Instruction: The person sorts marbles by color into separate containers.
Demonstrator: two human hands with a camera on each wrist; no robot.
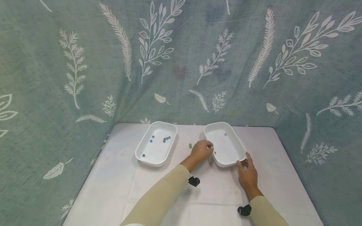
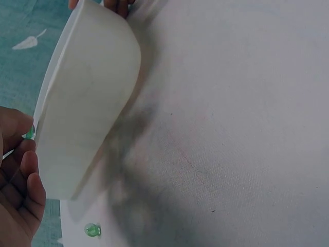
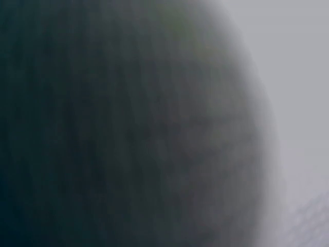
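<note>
My left hand (image 1: 201, 150) pinches a green marble (image 2: 29, 133) between thumb and fingertips, right at the left rim of the right-hand white tray (image 1: 226, 164). Inside that tray lie a pale marble (image 1: 225, 134) toward the far end and a darker one (image 1: 215, 153) by the near left wall. My right hand (image 1: 249, 175) grips the tray's near right corner, thumb on the near side and fingers along the right side. Green marbles (image 1: 190, 145) sit on the table left of the tray. The right wrist view shows only a dark blur and some pale surface.
A second white tray (image 1: 156, 163) stands to the left, with several blue marbles (image 1: 167, 138) scattered inside. Both trays rest on a table with a white cloth (image 1: 158, 185). A leaf-patterned blue-green curtain (image 1: 181, 103) hangs behind and at both sides.
</note>
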